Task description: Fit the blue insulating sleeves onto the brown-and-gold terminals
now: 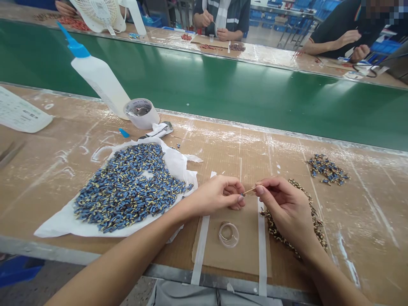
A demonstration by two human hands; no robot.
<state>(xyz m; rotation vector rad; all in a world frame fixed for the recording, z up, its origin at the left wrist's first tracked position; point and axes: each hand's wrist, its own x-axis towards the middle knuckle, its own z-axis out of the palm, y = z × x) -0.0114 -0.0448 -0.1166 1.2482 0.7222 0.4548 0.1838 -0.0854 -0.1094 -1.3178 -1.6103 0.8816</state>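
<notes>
1 small blue piece (242,194) sat between the thumb and fingertip of the left hand (223,193), which clamped it; the right hand (287,208) pinched a thin pale wooden stick (249,191), its tip at the piece. Along the brown cardboard-covered bench (223,144) lay a white sheet (57,225) heaped with blue-and-yellow pieces (121,191), then a round clear plastic cup (237,236), a dark-and-cream pile (280,231) and a smaller blue pile (328,170). Beyond the long green belt (204,85) were a white plastic fan (95,12) and 3 people (237,17).
</notes>
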